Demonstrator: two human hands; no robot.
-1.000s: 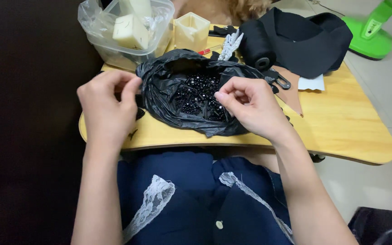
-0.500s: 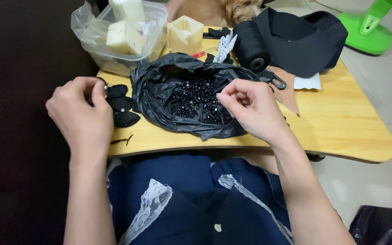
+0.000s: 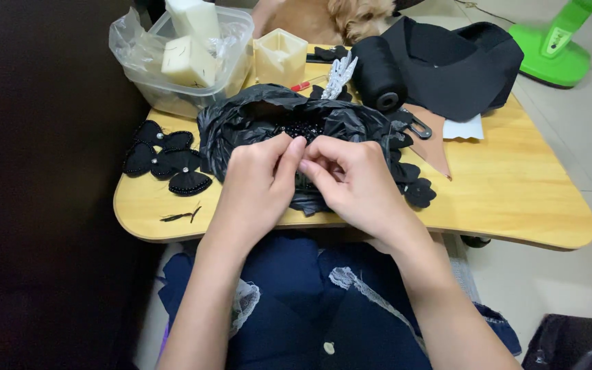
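left hand (image 3: 255, 181): over the near edge of the black plastic bag (image 3: 241, 123), fingers pinched together, thumb tip meeting the right hand's fingertips; what sits in the pinch is too small to tell.
right hand (image 3: 358, 181): just beside the left, touching it at the fingertips, fingers curled in a pinch; held item not visible.
bag: crumpled, open at the top, mid bench (image 3: 515, 185), black beads (image 3: 303, 129) showing inside just past the hands.
left of bag: cluster of black fabric bows (image 3: 166, 159) lying flat, apart from the hands.
right of bag: more black fabric pieces (image 3: 416, 188) near the right wrist.
far side: clear plastic tub (image 3: 173, 96) with pale blocks, black thread spool (image 3: 378, 81), black cloth (image 3: 460, 62).
off bench: green fan base (image 3: 549, 44) on the floor.
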